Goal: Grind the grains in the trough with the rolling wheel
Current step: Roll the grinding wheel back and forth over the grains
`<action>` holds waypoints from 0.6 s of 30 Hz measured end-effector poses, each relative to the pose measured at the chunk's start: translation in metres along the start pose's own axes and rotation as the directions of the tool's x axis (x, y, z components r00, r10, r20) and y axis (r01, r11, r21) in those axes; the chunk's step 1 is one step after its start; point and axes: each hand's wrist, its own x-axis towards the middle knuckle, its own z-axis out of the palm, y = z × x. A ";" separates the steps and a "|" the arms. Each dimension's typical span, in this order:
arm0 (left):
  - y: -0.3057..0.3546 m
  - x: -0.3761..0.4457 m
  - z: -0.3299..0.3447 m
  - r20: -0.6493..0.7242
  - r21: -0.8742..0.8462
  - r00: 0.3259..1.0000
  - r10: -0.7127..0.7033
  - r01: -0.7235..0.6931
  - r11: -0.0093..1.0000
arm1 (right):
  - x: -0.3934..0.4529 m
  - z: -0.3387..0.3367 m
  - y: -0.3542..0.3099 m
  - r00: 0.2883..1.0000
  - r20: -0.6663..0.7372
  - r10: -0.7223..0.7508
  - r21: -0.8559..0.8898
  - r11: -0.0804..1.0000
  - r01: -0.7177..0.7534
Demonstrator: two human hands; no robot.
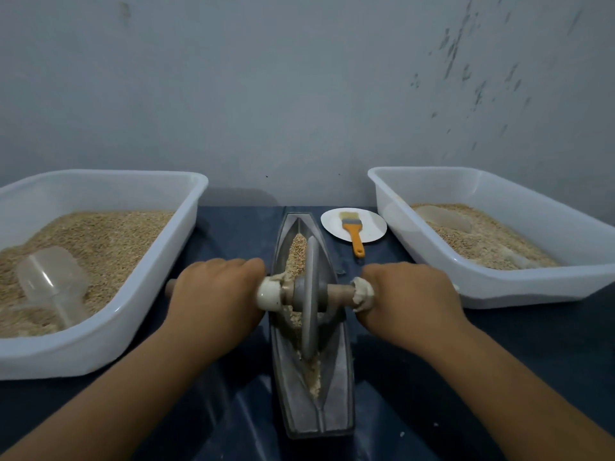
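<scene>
While hands grip wheel [309, 294], grains [297, 251] fill trough [339, 371], tubs hold grain

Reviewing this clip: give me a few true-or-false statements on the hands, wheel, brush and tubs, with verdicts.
1. Both the left hand and the right hand grip the wheel's axle handle. True.
2. The rolling wheel lies outside the trough. False: it stands in the trough, on the grains.
3. The brush rests on a white plate. True.
4. The left tub holds no scoop. False: a clear scoop lies in it.
</scene>
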 end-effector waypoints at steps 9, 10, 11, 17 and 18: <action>-0.019 0.059 0.019 0.205 0.010 0.965 -0.165 0.167 0.986 | 0.082 0.019 0.008 0.990 0.138 0.026 0.114 0.993 -0.042; -0.020 0.059 0.020 0.200 0.004 0.967 -0.159 0.161 0.987 | 0.081 0.021 0.009 0.990 0.136 0.025 0.113 0.993 -0.041; -0.019 0.057 0.020 0.188 0.007 0.970 -0.152 0.153 0.988 | 0.078 0.022 0.009 0.989 0.143 0.027 0.114 0.993 -0.043; -0.017 0.051 0.006 0.373 -0.028 0.923 -0.099 0.117 0.993 | 0.059 -0.003 0.013 0.838 0.545 -0.008 0.358 0.906 -0.225; -0.018 0.050 0.004 0.433 -0.065 0.897 -0.086 0.126 0.990 | 0.057 -0.006 0.013 0.815 0.579 -0.036 0.371 0.901 -0.223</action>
